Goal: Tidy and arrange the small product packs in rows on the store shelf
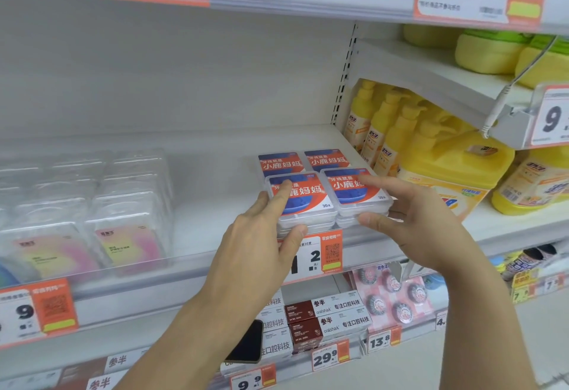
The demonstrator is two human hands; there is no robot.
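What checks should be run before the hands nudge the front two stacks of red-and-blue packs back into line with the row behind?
1. Left hand on the front left stack, fingers on top, thumb at the front edge: ok.
2. Right hand on the front right stack, fingers on top and at the front edge: ok.
3. Front stacks side by side, tops level: ok.
4. Back row packs square to the front ones: not ok, they sit offset to the left.
5. Number of packs per stack: cannot tell.
6. Free shelf left of the stacks: ok.

Bright, even store light from overhead; soft shadows under the shelf [197, 131]; edges bend and blur, clear packs [92, 205] left of the fingers hazy.
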